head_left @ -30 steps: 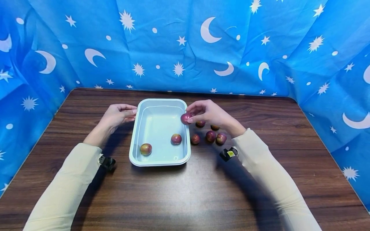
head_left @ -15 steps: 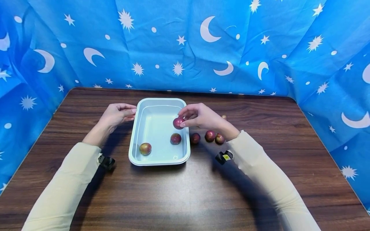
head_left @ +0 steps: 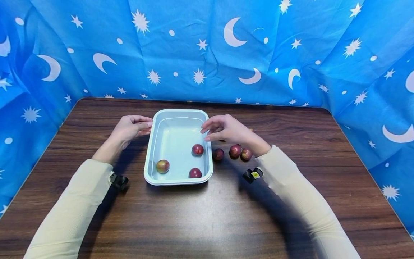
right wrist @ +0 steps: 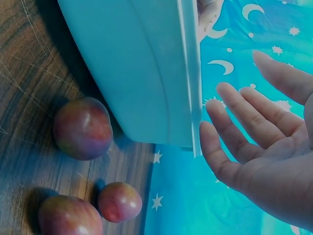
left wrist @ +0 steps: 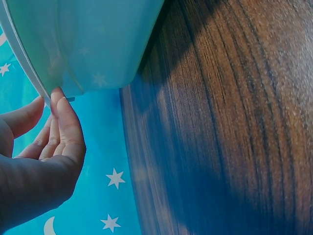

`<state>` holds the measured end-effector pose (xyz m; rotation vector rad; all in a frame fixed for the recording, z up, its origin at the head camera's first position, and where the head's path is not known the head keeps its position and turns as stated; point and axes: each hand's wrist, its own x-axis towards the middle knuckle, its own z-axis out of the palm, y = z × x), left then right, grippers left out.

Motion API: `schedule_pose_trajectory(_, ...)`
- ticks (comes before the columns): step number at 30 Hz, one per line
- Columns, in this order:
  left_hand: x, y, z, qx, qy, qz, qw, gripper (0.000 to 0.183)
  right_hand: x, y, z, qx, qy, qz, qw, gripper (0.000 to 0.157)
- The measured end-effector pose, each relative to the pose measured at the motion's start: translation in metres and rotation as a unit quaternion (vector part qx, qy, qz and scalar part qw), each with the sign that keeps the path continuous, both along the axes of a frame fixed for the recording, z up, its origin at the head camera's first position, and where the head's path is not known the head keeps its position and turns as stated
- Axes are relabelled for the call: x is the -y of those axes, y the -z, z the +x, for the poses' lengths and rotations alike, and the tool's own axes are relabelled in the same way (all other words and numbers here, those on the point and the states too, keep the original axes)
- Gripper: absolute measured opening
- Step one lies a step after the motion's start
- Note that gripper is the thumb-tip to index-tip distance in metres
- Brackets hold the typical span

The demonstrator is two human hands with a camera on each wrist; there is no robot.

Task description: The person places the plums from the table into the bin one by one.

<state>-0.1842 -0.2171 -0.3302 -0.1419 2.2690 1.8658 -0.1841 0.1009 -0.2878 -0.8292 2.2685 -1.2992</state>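
Observation:
A white rectangular plastic tray (head_left: 178,182) stands on the table with three reddish plums inside. One plum (head_left: 162,166) lies at the near left, another plum (head_left: 197,149) at the right, and a dark red plum (head_left: 195,173) at the near right. My left hand (head_left: 126,130) pinches the tray's left rim between thumb and fingers, as the left wrist view also shows. Over the right rim hovers my right hand (head_left: 229,130), its fingers parted and holding nothing. Beside the tray, under the right forearm, lie more plums (head_left: 235,151), some partly hidden by the hand.
The brown wood-grain table (head_left: 181,223) carries everything. A blue cloth (head_left: 207,54) with white moons and stars hangs behind it and along its sides. In the right wrist view, a plum (right wrist: 83,128) sits close to the tray's outer wall.
My right hand has carried a plum left over the tray and let it go. A third plum now lies in the tray, and the plums there have shifted. The left hand stays put.

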Motion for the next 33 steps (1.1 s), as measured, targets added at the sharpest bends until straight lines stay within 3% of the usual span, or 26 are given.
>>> schedule_pose_trajectory(16,0.000,0.002,-0.001,-0.002,-0.001,0.007,1.0000,0.033,-0.021,-0.004,0.000,0.008,0.027,-0.015,0.999,0.032)
schedule_pose_trajectory(33,0.000,0.002,-0.001,0.002,0.009,0.019,0.9998,0.038,-0.056,-0.004,-0.003,-0.031,0.050,0.004,0.998,0.032)
